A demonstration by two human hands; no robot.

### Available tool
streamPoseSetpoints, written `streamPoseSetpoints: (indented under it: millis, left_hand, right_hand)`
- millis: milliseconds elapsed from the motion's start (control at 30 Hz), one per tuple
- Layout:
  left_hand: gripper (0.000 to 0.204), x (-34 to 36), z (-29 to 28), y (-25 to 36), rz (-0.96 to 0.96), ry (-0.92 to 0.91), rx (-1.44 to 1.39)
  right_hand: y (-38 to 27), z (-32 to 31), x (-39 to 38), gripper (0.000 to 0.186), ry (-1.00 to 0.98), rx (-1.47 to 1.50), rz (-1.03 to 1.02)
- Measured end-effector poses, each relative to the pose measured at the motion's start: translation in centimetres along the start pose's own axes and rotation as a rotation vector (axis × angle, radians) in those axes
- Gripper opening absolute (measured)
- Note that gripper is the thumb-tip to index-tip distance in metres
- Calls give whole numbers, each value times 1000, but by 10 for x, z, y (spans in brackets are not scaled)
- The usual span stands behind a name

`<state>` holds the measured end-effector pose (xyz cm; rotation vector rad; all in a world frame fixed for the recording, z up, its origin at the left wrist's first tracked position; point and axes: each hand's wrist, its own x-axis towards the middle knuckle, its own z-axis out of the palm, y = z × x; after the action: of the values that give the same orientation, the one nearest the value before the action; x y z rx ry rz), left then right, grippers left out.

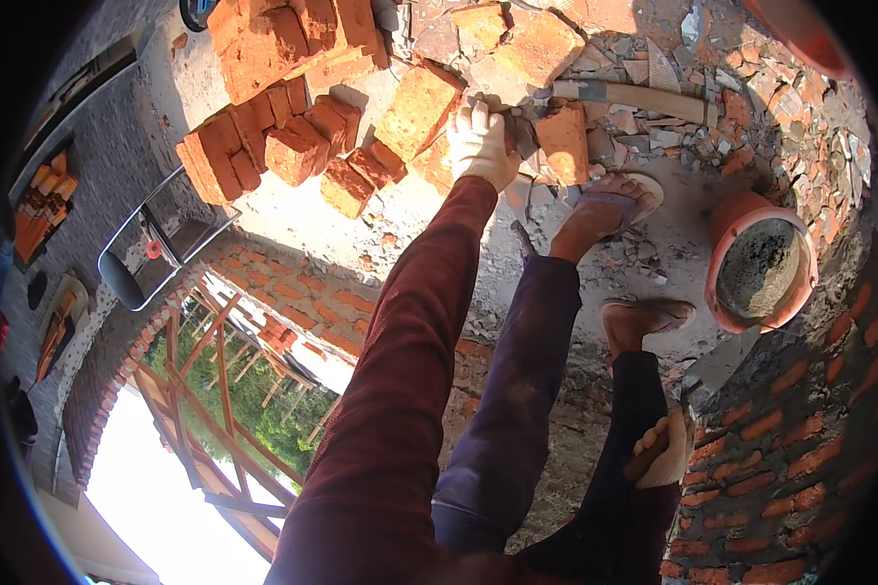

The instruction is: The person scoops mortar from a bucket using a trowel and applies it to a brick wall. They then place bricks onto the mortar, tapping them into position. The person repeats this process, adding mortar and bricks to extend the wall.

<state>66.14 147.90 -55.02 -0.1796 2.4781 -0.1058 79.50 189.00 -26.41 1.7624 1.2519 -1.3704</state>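
My left hand (483,146), in a pale work glove, is stretched out over a loose group of orange bricks. Its fingers lie against the edge of a brick (419,109); a smaller orange brick (562,144) sits just to the right. What is under the palm is hidden. Low on the right, my right hand (659,450) is closed round the handle of a trowel, with its grey blade (720,365) pointing up toward an orange bucket (803,288). Wet grey mortar (759,265) lies in the bucket.
Stacked bricks (259,49) stand at the upper left. A wooden-handled tool (654,100) lies on broken tile and brick rubble (741,122). My sandalled feet (595,214) are beside the bucket. Brick walling (780,458) rises at the right; a metal-framed object (166,239) is at the left.
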Motion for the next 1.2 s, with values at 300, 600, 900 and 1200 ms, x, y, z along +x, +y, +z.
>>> streamPoseSetpoints:
  millis: [300, 600, 900, 1200]
  left_hand:
    - [122, -36, 41, -43, -87, 154, -104]
    - [126, -24, 0, -40, -216, -76, -387]
    - [63, -164, -176, -66, -166, -449, -2464]
    - [80, -267, -418, 90, 313, -981, -2058]
  right_hand:
    - [-2, -19, 11, 22, -22, 37, 20]
    - [-8, -39, 6, 22, -78, 166, 54]
    - [18, -63, -88, 20, -252, 250, -14]
    - [-21, -67, -342, 34, -552, 766, -224]
